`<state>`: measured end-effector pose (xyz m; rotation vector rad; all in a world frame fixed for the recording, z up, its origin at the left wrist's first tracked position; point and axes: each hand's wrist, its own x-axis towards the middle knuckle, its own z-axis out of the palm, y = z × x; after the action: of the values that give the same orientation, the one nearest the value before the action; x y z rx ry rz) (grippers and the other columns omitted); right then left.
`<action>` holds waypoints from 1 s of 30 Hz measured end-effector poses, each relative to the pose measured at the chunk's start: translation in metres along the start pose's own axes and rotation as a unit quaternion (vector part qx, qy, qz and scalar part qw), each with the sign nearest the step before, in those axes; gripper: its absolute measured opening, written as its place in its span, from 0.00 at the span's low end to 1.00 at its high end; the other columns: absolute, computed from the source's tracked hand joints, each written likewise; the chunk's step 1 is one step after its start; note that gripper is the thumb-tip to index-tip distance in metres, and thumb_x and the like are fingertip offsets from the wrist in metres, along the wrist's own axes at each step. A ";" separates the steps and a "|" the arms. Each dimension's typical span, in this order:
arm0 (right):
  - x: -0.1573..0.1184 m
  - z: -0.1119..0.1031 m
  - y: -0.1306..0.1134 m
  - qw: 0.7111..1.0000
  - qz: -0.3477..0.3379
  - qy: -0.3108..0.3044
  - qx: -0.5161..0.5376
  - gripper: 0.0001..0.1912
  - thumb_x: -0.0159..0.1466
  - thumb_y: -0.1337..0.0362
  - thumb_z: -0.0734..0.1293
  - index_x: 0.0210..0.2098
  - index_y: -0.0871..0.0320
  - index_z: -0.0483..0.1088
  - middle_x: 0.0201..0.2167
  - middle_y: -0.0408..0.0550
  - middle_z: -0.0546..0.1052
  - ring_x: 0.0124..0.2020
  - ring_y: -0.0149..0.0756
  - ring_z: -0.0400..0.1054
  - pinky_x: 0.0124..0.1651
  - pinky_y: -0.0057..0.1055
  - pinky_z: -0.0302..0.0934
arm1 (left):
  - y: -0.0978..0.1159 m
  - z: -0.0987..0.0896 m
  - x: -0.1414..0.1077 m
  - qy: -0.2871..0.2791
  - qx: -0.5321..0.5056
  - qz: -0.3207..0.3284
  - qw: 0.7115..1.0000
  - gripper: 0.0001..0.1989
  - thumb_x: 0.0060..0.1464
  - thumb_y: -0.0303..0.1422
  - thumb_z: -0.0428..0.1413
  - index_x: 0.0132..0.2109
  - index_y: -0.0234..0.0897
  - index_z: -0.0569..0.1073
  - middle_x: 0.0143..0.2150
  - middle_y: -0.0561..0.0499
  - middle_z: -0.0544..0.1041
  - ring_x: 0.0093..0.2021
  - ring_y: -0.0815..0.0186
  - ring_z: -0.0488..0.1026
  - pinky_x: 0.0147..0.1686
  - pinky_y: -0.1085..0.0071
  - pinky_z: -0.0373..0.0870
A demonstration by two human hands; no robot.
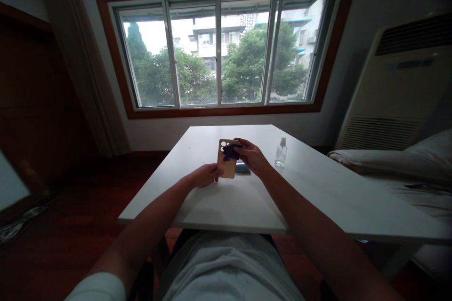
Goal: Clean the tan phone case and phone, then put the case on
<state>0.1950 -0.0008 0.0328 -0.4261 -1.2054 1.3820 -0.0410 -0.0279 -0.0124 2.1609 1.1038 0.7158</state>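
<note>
My left hand [206, 175] grips a tan phone case [229, 170] by its lower left edge and holds it upright above the table. Round camera cutouts show at the case's upper left. In my right hand [249, 151] is a dark purple cloth [231, 152], bunched and pressed against the face of the case near its upper right side. A dark phone [243, 168] lies on the table behind the case, partly hidden by the case and my right hand. To the right of that hand stands a clear spray bottle [281, 154].
The white table [226, 207] reaches from my lap toward the wall under a wide window [219, 51]. A light-covered sofa [388, 164] and a tall floor-standing air conditioner [388, 89] are on the right. Cables [24, 218] lie on the floor at the left.
</note>
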 end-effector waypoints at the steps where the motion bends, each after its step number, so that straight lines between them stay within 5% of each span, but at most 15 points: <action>1: 0.000 0.000 0.000 1.000 0.008 -0.008 -0.005 0.28 0.50 0.67 0.82 0.50 0.55 0.77 0.45 0.47 0.83 0.47 0.43 0.78 0.56 0.42 0.70 | 0.000 -0.001 -0.001 -0.001 0.003 -0.001 1.000 0.21 0.64 0.47 0.50 0.44 0.33 0.75 0.35 0.47 0.78 0.33 0.62 0.71 0.36 0.67 0.65; 10: -0.001 -0.011 0.001 0.973 0.056 -0.102 -0.197 0.25 0.50 0.61 0.81 0.47 0.59 0.79 0.45 0.52 0.83 0.45 0.48 0.79 0.52 0.43 0.72 | -0.001 -0.005 -0.004 -0.009 0.017 0.004 1.000 0.25 0.65 0.49 0.49 0.51 0.33 0.77 0.36 0.46 0.77 0.33 0.63 0.69 0.34 0.68 0.63; 17: -0.002 -0.025 0.030 0.927 0.135 -0.155 -0.314 0.27 0.40 0.68 0.82 0.41 0.59 0.81 0.41 0.50 0.84 0.44 0.50 0.78 0.50 0.43 0.72 | -0.002 -0.004 -0.002 -0.010 0.020 0.011 1.000 0.24 0.64 0.49 0.51 0.47 0.33 0.78 0.33 0.49 0.77 0.33 0.63 0.69 0.35 0.69 0.65; 24: 0.000 -0.021 0.038 0.935 0.137 -0.144 -0.293 0.28 0.43 0.67 0.81 0.45 0.60 0.79 0.43 0.52 0.84 0.45 0.49 0.78 0.50 0.41 0.72 | -0.012 -0.004 0.003 -0.007 -0.008 0.013 1.000 0.26 0.62 0.52 0.52 0.46 0.32 0.77 0.35 0.47 0.77 0.34 0.63 0.71 0.36 0.69 0.67; 30: -0.001 -0.013 0.026 0.963 0.106 -0.069 -0.238 0.33 0.48 0.67 0.81 0.52 0.54 0.74 0.40 0.49 0.84 0.40 0.45 0.80 0.42 0.37 0.75 | -0.012 -0.004 0.005 -0.002 -0.021 0.015 1.000 0.25 0.65 0.53 0.48 0.43 0.33 0.73 0.32 0.47 0.76 0.29 0.66 0.69 0.31 0.70 0.65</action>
<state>0.1929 0.0094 0.0063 -0.8264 -1.6524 1.3097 -0.0479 -0.0172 -0.0171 2.1478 1.0474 0.7417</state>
